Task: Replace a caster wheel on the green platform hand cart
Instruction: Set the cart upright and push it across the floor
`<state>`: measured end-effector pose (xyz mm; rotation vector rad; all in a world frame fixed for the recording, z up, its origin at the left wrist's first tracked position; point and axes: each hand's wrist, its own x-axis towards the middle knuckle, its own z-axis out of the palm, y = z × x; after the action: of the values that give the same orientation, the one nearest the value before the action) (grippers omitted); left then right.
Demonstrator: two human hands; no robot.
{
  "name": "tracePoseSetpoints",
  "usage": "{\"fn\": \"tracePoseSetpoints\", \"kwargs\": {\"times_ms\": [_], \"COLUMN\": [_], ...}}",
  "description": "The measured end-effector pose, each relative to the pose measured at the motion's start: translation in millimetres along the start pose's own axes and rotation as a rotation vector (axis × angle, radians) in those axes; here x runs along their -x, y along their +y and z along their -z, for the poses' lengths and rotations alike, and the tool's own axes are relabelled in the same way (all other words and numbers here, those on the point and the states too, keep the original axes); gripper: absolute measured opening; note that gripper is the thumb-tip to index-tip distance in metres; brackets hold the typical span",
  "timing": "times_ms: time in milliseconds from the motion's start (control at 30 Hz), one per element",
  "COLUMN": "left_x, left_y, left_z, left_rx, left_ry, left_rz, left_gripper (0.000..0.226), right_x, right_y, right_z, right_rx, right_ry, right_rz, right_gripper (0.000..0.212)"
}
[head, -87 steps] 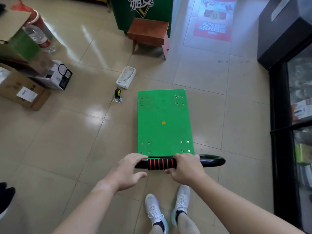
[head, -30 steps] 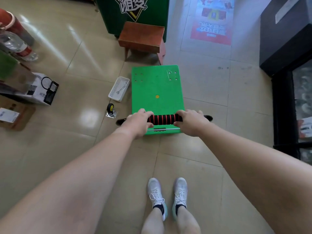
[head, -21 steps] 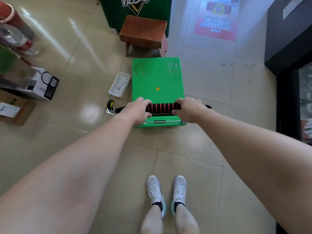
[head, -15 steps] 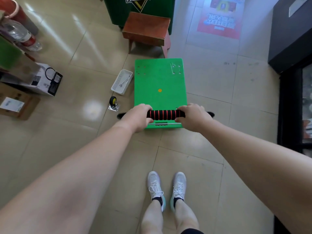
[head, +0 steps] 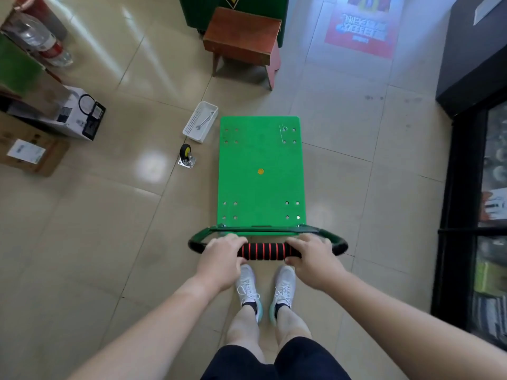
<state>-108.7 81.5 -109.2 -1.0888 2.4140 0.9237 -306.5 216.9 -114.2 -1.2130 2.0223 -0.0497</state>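
The green platform cart (head: pixel 260 185) stands flat on the tiled floor in front of me, with bolt holes at each corner and a yellow dot in the middle. Its black handle with a red-striped foam grip (head: pixel 267 251) is raised near my feet. My left hand (head: pixel 220 256) and my right hand (head: pixel 312 255) each clasp the handle at either end of the foam grip. A loose caster wheel (head: pixel 186 156) with a yellow hub lies on the floor left of the cart. The cart's own wheels are hidden beneath the deck.
A white basket (head: pixel 200 121) holding a wrench sits by the cart's far left corner. A brown wooden stool (head: pixel 242 34) stands beyond the cart, before a green cabinet. Boxes (head: pixel 35 152) and a bottle are at the left. A black glass-door cooler (head: pixel 477 187) lines the right side.
The cart has been pulled back toward my feet, away from the stool. My arms are now bent, and both hands keep their hold on the handle.
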Motion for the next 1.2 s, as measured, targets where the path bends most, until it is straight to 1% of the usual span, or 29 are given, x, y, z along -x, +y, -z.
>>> {"fn": "tracePoseSetpoints", "kwargs": {"times_ms": [133, 300, 400, 533, 700, 900, 967, 1100, 1200], "left_x": [26, 49, 63, 66, 38, -22, -43, -80, -109], "left_y": [-3, -3, -3, -2, -2, -8, -5, 5, 5], "left_z": [-17, -30, -39, -42, -23, 11, 27, 60, 80], "left_rx": [0.042, 0.06, 0.051, 0.047, 0.054, 0.043, 0.021, -0.026, -0.004], "left_ry": [0.003, -0.039, -0.06, -0.038, -0.003, 0.058, 0.074, 0.093, 0.097], "left_rz": [0.0, -0.015, -0.031, -0.031, -0.03, -0.014, -0.023, -0.02, 0.008], "left_gripper": [0.024, 0.019, 0.022, 0.026, 0.032, 0.034, 0.032, 0.02, 0.019], "right_x": [24, 48, 61, 62, 36, -18, -36, -72, -101], "right_y": [6, 10, 10, 7, 4, -7, -10, -15, -18], "right_z": [-21, -37, -45, -42, -22, 23, 39, 70, 94], "right_rx": [-0.074, -0.085, -0.081, -0.079, -0.068, -0.016, 0.021, 0.083, 0.101], "right_ry": [-0.004, -0.036, -0.048, -0.049, -0.024, 0.052, 0.082, 0.123, 0.126], "right_rz": [-0.025, -0.024, -0.026, -0.013, 0.004, 0.021, 0.023, 0.031, 0.025], "right_gripper": [0.035, 0.034, 0.034, 0.033, 0.034, 0.035, 0.033, 0.026, 0.028]}}
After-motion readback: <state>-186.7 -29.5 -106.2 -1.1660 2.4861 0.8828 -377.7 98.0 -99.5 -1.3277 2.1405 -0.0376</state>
